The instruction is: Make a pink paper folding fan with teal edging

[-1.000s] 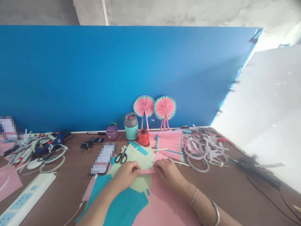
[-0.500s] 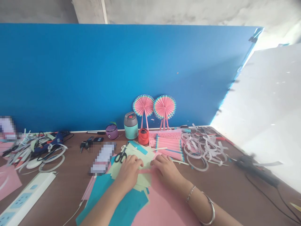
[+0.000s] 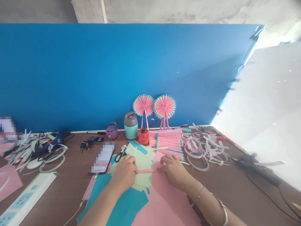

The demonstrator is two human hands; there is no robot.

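Stretched level between my hands is a narrow pink paper strip (image 3: 147, 171). My left hand (image 3: 125, 171) is closed on its left end, and my right hand (image 3: 172, 169) pinches the right end. Under the strip lie pale green sheets (image 3: 143, 180), a large pink sheet (image 3: 164, 204) and a teal sheet (image 3: 127, 205). Black-handled scissors (image 3: 121, 154) rest just beyond my left hand. Past my right hand are pleated pink papers with blue edges (image 3: 168, 145).
Two round pink paper fans (image 3: 165, 106) lean on the blue partition (image 3: 94, 75). A teal flask (image 3: 131, 126), red pot (image 3: 143, 136) and purple cup (image 3: 112, 131) stand in front. White strips (image 3: 204, 147) lie right, near a glue gun (image 3: 256, 169). A phone (image 3: 103, 158) and power strip (image 3: 28, 199) are left.
My hands have moved apart, the right one shifting rightward and the left slightly leftward. More of the pink strip shows between them.
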